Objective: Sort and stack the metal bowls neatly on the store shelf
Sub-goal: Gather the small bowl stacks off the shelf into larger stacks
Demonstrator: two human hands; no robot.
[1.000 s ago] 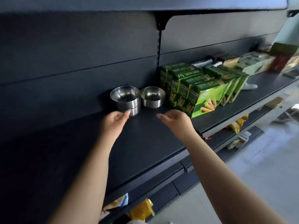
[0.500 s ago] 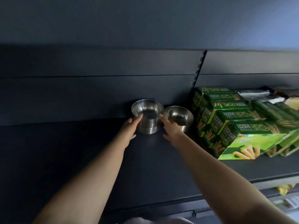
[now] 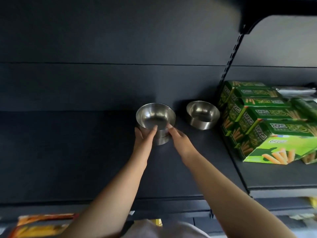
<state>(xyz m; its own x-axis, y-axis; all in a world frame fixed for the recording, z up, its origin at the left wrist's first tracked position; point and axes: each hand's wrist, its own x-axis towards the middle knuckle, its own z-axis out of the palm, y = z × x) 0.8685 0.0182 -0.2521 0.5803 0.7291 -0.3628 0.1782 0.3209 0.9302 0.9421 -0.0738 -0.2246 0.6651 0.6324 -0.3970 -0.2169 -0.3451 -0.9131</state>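
Observation:
A stack of metal bowls (image 3: 155, 117) stands on the dark shelf (image 3: 85, 152), near its back panel. My left hand (image 3: 144, 136) grips the stack's left side, thumb resting on the top bowl's front rim. My right hand (image 3: 180, 143) holds the stack's right side with its fingertips at the rim. A single metal bowl (image 3: 202, 114) sits apart to the right, with a gap between it and the stack.
Green snack boxes (image 3: 267, 122) are lined up on the shelf right of the single bowl. A slotted upright (image 3: 231, 54) divides the back panel. Orange packets (image 3: 41, 224) lie on a lower shelf at bottom left.
Both hands reached forward from the shelf front and closed on the bowl stack. The stack now stands farther left of the single bowl. My view moved closer and left.

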